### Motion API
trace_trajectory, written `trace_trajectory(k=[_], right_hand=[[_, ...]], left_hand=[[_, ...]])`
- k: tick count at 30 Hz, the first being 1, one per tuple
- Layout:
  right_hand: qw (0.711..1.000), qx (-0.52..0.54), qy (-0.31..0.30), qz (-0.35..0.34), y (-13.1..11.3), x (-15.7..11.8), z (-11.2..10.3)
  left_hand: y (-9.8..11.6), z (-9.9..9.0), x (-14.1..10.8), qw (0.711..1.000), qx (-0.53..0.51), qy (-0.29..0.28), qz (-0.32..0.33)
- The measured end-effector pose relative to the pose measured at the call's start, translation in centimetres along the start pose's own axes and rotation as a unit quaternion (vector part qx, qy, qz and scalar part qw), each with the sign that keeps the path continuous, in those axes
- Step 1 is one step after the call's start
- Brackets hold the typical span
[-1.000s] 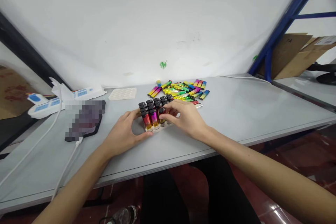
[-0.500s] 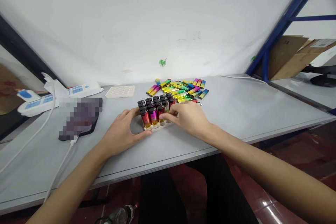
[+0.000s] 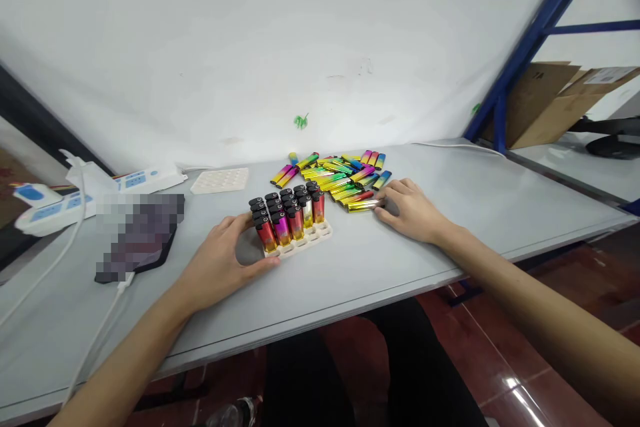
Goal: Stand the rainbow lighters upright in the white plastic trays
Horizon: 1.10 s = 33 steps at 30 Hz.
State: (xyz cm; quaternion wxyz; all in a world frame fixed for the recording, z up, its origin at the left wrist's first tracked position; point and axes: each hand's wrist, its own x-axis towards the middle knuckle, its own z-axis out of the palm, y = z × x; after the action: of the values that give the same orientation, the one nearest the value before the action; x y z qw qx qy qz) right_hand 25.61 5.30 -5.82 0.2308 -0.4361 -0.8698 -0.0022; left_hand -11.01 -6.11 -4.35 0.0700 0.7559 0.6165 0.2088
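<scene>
Several black-topped lighters [image 3: 283, 227] stand upright in rows in a white tray [image 3: 320, 231] with holes; its front row of holes shows bare. My left hand [image 3: 225, 250] grips the tray's left end between thumb and fingers. At the right edge of a loose pile of shiny coloured lighter sleeves [image 3: 337, 177], my right hand [image 3: 403, 207] has its fingers closed on the end of a gold and silver sleeve [image 3: 363, 205] lying on the table.
A second white tray [image 3: 220, 180] lies flat behind on the left. Power strips [image 3: 135, 180], white cables and a blurred dark device [image 3: 145, 240] are at the left. Cardboard boxes [image 3: 550, 107] stand beyond the blue frame [image 3: 500, 113] at the right.
My right hand has left the lighters in the tray and moved right to the loose pile's edge. My left hand stays at the tray. The view has shifted slightly.
</scene>
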Motion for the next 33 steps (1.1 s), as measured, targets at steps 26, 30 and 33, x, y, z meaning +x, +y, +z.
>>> trace_trajectory(k=[26, 30, 33], right_hand=[[0.794, 0.563, 0.090, 0.213, -2.3, 1.3, -0.2], [0.784, 0.572, 0.089, 0.225, -2.2, 1.3, -0.1], [0.783, 0.562, 0.085, 0.251, -2.0, 1.3, 0.1]], left_hand=[[0.1, 0.0, -0.2, 1.000, 0.026, 0.017, -0.003], [0.3, -0.1, -0.2, 0.999, 0.029, 0.016, -0.008], [0.3, -0.2, -0.3, 0.999, 0.034, 0.007, -0.010]])
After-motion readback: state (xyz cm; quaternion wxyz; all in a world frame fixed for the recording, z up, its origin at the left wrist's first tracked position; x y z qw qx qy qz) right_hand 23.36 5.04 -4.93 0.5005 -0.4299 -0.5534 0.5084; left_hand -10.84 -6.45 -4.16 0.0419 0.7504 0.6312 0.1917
